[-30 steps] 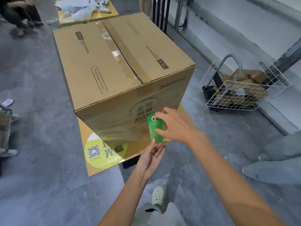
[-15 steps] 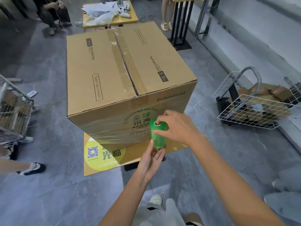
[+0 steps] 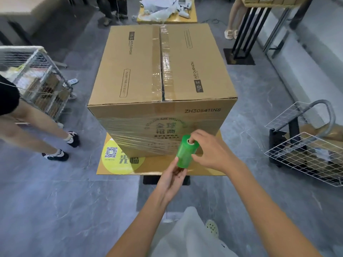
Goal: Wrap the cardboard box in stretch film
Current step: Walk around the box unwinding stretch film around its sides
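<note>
A large taped cardboard box (image 3: 161, 71) stands on a low yellow table (image 3: 159, 166). Clear stretch film (image 3: 133, 136) covers the lower part of its near face. A green roll of stretch film (image 3: 185, 153) stands upright just in front of that face. My right hand (image 3: 209, 151) holds the roll at its top, with fingers in the core. My left hand (image 3: 172, 175) supports the roll from below with its fingers around the bottom end.
A wire cart (image 3: 33, 78) and a person's legs (image 3: 37, 130) are at the left. A white wire basket cart (image 3: 308, 145) with cardboard stands at the right. Another yellow table (image 3: 167, 17) with papers is behind the box. Black table legs (image 3: 246, 32) stand far right.
My view has swung around the box, so I now face its near side squarely. Both hands stay on the green roll, which has shifted rightward along the face.
</note>
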